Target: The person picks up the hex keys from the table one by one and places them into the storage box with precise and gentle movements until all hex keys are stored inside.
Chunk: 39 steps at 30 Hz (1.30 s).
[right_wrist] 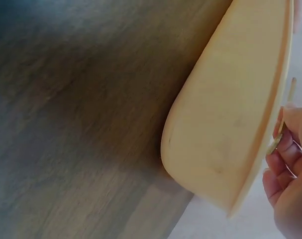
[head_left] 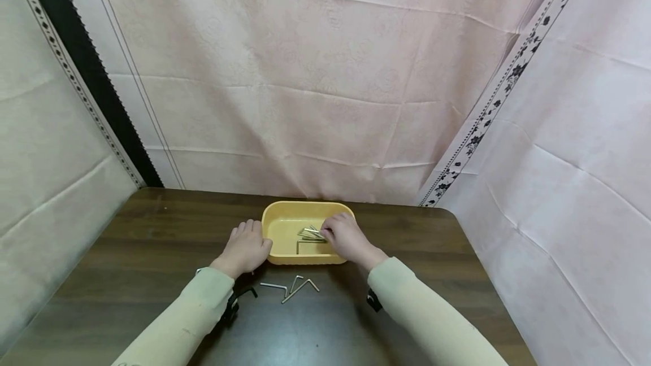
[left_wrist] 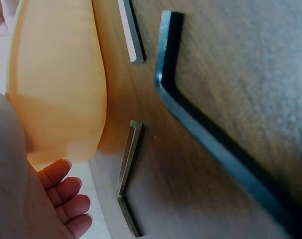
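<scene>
Right hand reaches over yellow tray rim from 4 o'clock, fingertips pinching silver hex keys piled inside. Left hand, relaxed, rests against tray's 9 o'clock wall. Loose keys lie on bench at 6 o'clock.

We are reaching both arms forward, sleeves covering them down to the wrists. Our left hand is lying palm down with its fingers straight and relaxed, pointing to the far side, gripping nothing. Our right hand is sitting a little farther out and to the right, knuckles up, its fingers curling downward and inward toward the left, fingertips gathering together in a pinch.
</scene>
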Available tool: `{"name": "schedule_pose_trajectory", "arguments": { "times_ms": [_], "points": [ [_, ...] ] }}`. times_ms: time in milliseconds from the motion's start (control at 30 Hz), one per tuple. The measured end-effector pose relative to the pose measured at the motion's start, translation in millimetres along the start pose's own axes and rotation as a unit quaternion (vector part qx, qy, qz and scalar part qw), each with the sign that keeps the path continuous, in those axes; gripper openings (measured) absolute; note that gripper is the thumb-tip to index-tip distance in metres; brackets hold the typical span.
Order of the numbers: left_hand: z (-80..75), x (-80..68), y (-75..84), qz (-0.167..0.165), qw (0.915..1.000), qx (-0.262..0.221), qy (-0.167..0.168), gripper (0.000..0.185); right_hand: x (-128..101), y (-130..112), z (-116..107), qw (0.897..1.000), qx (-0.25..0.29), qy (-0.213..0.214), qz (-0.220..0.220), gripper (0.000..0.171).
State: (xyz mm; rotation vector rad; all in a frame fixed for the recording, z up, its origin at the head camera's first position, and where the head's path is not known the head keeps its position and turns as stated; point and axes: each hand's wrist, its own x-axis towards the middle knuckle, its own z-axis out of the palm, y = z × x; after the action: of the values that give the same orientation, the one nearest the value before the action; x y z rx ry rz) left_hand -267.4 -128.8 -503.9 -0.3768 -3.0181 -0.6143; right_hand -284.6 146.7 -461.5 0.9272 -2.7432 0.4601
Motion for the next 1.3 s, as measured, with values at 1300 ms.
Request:
{"name": "schedule_pose_trajectory", "arguments": {
  "times_ms": [1300],
  "points": [
    [2.8, 1.0, 1.1, -0.008, 1.0000, 0.003, 0.003, 0.032, 21.9, 9.2, 28.6, 0.985, 0.067, -0.146, 0.056, 0.008]
  ]
}}
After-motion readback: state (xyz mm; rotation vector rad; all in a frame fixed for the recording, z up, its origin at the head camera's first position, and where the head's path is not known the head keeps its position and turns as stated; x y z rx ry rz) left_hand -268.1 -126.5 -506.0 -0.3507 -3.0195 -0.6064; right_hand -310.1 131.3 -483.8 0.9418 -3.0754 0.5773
